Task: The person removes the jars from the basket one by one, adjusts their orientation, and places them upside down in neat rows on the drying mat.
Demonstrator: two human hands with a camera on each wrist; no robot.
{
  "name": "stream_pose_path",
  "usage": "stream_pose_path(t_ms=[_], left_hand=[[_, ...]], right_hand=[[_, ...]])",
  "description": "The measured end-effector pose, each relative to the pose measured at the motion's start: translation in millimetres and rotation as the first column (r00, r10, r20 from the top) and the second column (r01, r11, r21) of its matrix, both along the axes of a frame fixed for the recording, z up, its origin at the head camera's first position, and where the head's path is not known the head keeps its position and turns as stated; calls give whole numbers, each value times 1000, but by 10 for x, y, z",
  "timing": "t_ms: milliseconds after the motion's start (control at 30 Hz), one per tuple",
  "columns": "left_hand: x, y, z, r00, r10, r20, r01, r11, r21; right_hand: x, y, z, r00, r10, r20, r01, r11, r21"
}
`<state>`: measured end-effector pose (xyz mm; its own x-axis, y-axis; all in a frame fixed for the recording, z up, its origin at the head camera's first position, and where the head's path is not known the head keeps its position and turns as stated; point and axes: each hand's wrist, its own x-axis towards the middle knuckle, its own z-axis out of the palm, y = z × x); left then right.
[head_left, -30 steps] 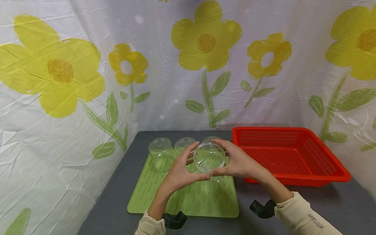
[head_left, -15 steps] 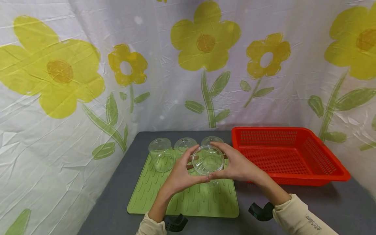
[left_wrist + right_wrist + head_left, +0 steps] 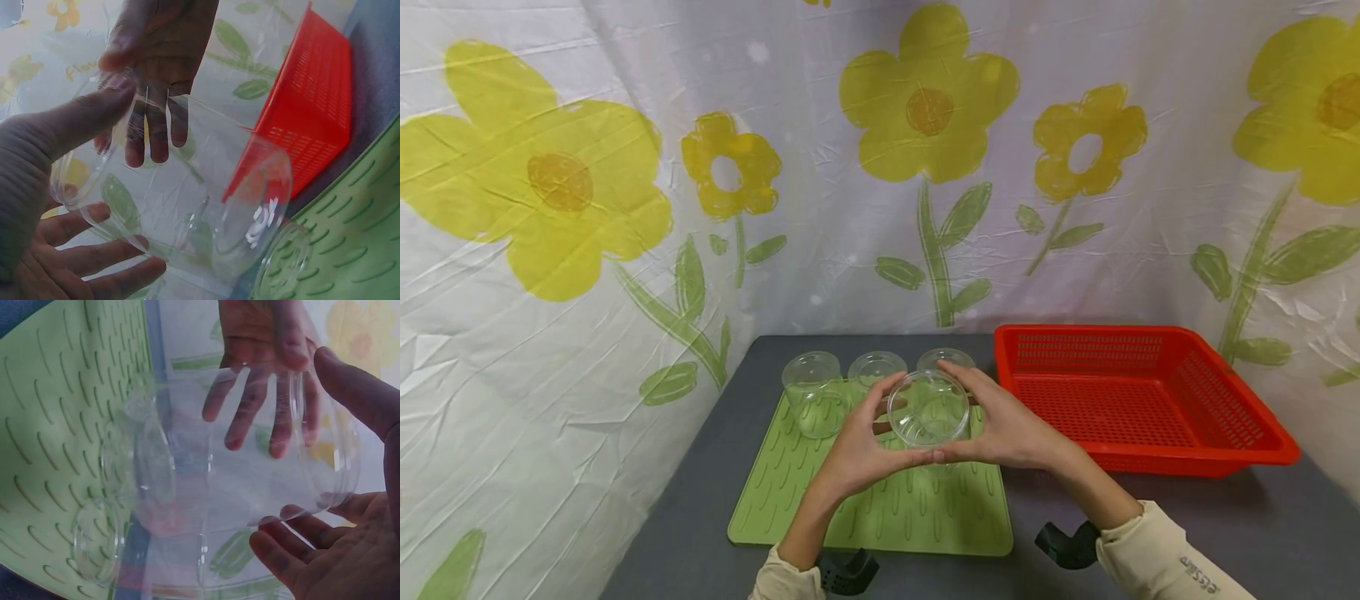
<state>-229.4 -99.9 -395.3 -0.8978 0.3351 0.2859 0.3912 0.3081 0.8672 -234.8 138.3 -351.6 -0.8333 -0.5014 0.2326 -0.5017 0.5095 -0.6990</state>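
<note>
A clear plastic cup point(image 3: 928, 410) is held between both hands above the green ridged mat point(image 3: 805, 500). Its rim looks doubled in the left wrist view, where the cup point(image 3: 206, 194) lies sideways; whether a lid is on it I cannot tell. My left hand point(image 3: 861, 442) grips the rim's left side, thumb at the near edge and fingers round the wall. From the right, my right hand point(image 3: 1011, 427) grips it likewise, and the thumb tips meet. Behind stand three more clear cups: left point(image 3: 815, 400), middle point(image 3: 877, 365) and right point(image 3: 945, 357), the last two partly hidden.
A red perforated basket point(image 3: 1120, 458) stands to the right on the dark grey table point(image 3: 692, 475). Low on the mat is a small clear round piece point(image 3: 99, 542), its kind unclear. A flower-printed curtain point(image 3: 820, 275) closes off the back and sides.
The cup has come slightly down and left in the head view, both hands still on it. My right thumb has shifted along the rim until it meets the left thumb.
</note>
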Motion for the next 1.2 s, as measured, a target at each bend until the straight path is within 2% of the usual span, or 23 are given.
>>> stream_pose_path(t_ms=[100, 200, 367, 567, 933, 1200], left_hand=[[-1, -29, -28, 1000, -16, -20, 17, 999, 48], [-7, -56, -61, 998, -55, -36, 59, 992, 111], [-22, -86, -106, 992, -122, -42, 128, 969, 212], [-39, -122, -128, 986, -166, -29, 167, 943, 287], [-31, -124, -101, 973, -231, -10, 216, 894, 393], [-24, -117, -99, 972, -233, -25, 224, 890, 398]], right_hand=[[-4, 17, -31, 1000, 0, 6, 0, 1000, -21], [-15, 45, -73, 1000, 4, 8, -4, 999, -45], [-29, 100, -134, 1000, 23, -2, -23, 997, -71], [-51, 131, -190, 997, 46, -56, -52, 993, -103], [-43, 126, -250, 996, 42, -81, -53, 989, -135], [-42, 114, -257, 997, 32, -69, -41, 990, -134]])
